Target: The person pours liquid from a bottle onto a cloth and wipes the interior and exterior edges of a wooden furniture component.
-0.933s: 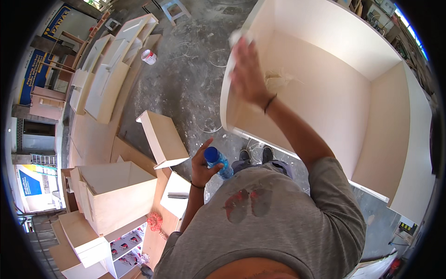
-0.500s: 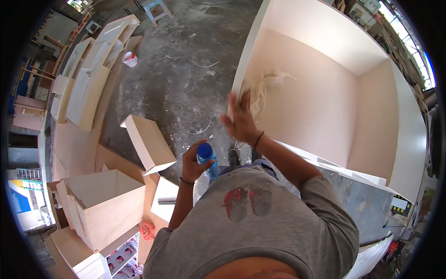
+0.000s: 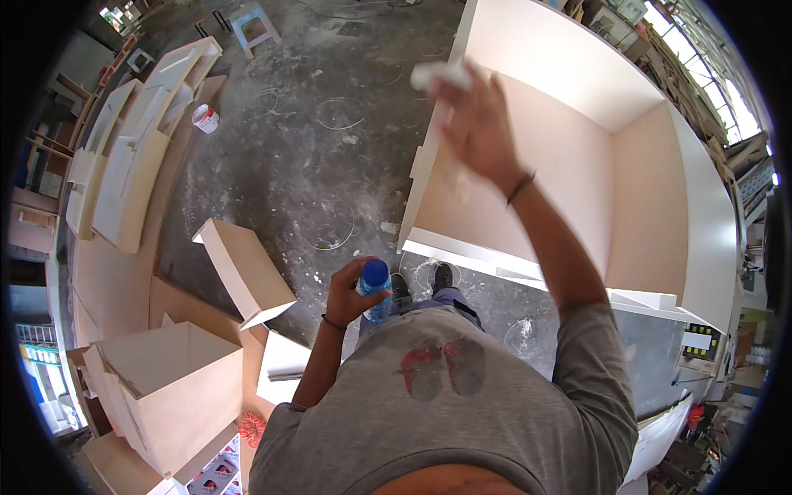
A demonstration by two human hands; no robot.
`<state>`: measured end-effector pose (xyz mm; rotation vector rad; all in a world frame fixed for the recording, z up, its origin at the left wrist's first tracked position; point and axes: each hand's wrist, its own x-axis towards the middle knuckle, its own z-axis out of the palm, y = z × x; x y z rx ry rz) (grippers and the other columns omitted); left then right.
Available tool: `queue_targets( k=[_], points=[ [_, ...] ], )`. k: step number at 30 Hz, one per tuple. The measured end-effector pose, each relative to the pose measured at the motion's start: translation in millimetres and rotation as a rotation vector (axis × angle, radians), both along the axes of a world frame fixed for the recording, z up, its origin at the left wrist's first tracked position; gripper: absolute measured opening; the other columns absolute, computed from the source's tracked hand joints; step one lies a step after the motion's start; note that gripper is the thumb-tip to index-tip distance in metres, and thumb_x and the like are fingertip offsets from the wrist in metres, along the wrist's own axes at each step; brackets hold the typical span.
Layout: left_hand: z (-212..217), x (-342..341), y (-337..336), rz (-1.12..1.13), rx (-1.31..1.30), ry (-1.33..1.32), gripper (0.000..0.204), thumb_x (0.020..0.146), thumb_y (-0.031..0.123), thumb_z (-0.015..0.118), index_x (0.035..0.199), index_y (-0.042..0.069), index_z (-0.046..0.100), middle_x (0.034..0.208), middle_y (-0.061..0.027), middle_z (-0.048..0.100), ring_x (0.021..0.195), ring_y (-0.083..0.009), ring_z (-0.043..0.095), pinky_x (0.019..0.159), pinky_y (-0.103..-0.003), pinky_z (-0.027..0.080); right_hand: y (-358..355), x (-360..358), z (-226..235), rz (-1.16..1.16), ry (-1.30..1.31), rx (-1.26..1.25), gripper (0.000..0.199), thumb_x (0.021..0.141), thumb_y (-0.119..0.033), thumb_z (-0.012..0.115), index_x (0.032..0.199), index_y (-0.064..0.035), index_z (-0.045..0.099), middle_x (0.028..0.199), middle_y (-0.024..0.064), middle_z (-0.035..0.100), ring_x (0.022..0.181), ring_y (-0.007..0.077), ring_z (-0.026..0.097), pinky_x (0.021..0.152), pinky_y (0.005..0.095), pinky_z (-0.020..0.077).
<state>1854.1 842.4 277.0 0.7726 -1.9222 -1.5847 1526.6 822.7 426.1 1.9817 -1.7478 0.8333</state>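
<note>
Right hand (image 3: 474, 124) fingers (image 3: 450, 95) clamped on white cloth (image 3: 437, 74), pressed at cabinet carcass (image 3: 577, 74) edge (cloth protrudes beyond fingertips). Left hand (image 3: 351, 293) wraps blue-capped bottle (image 3: 375, 289) at waist.

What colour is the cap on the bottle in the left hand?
Blue, on a clear bottle held by the left hand; head view.

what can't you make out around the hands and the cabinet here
- Head view: the white cloth in the right hand is motion-blurred, so its shape is unclear.
- The bottle body is mostly hidden by the left hand; only its blue cap shows.
- The cabinet right side bends into the fisheye rim.
</note>
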Motion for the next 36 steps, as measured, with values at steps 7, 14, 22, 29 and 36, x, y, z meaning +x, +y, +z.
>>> queue_targets(
  k=[7, 14, 22, 29, 36],
  points=[
    [-9.3, 11.2, 4.7, 0.081, -0.012, 0.034, 0.055, 0.066, 0.02, 0.086, 0.113, 0.001, 0.062, 0.103, -0.007, 0.065, 0.095, -0.0135, 0.061, 0.085, -0.03, 0.049, 30.3, 44.7, -31.6, 0.222, -0.053, 0.151, 0.019, 0.088, -0.024, 0.059, 0.105, -0.0179, 0.065, 0.123, -0.0031, 0.061, 0.131, 0.0251, 0.042, 0.11, 0.0625, 0.0165],
    [-22.0, 31.0, 14.0, 0.194, -0.026, 0.027, 0.052, 0.065, 0.015, 0.085, 0.109, 0.001, 0.063, 0.101, -0.008, 0.066, 0.092, -0.0149, 0.063, 0.081, -0.029, 0.05, 26.7, -9.9, -47.6, 0.27, -0.454, 0.549, 0.035, 0.094, -0.045, 0.046, 0.106, -0.0169, 0.062, 0.122, 0.0045, 0.059, 0.113, 0.0199, 0.052, 0.095, 0.0486, 0.0406],
    [-37.8, 47.2, 25.9, 0.305, 0.037, 0.054, 0.054, 0.065, 0.013, 0.084, 0.111, -0.001, 0.061, 0.1, -0.0058, 0.065, 0.089, -0.0121, 0.061, 0.079, -0.028, 0.05, -22.6, -10.8, 34.4, 0.279, 0.187, 0.181, 0.005, 0.084, -0.016, 0.064, 0.087, -0.014, 0.066, 0.082, 0.0048, 0.059, 0.094, 0.024, 0.059, 0.105, 0.0525, 0.0258],
    [-47.1, 55.1, 32.4, 0.453, 0.086, 0.056, 0.051, 0.06, 0.015, 0.084, 0.105, 0.0, 0.064, 0.098, -0.0121, 0.067, 0.089, -0.022, 0.066, 0.079, -0.033, 0.052, -34.5, -56.8, 75.5, 0.18, 0.337, 0.352, 0.012, 0.088, -0.015, 0.059, 0.098, -0.0159, 0.065, 0.104, 0.0002, 0.066, 0.111, 0.0217, 0.057, 0.109, 0.059, 0.0164],
    [-42.0, 68.9, 25.4, 0.558, 0.03, 0.002, 0.049, 0.063, 0.021, 0.085, 0.102, 0.0, 0.063, 0.094, -0.0105, 0.067, 0.084, -0.0209, 0.066, 0.075, -0.032, 0.052, 14.4, 16.7, 39.6, 0.291, 0.346, 0.521, 0.008, 0.077, -0.01, 0.067, 0.083, -0.0158, 0.064, 0.091, -0.0068, 0.066, 0.109, 0.016, 0.058, 0.113, 0.0593, 0.0145]
  ],
)
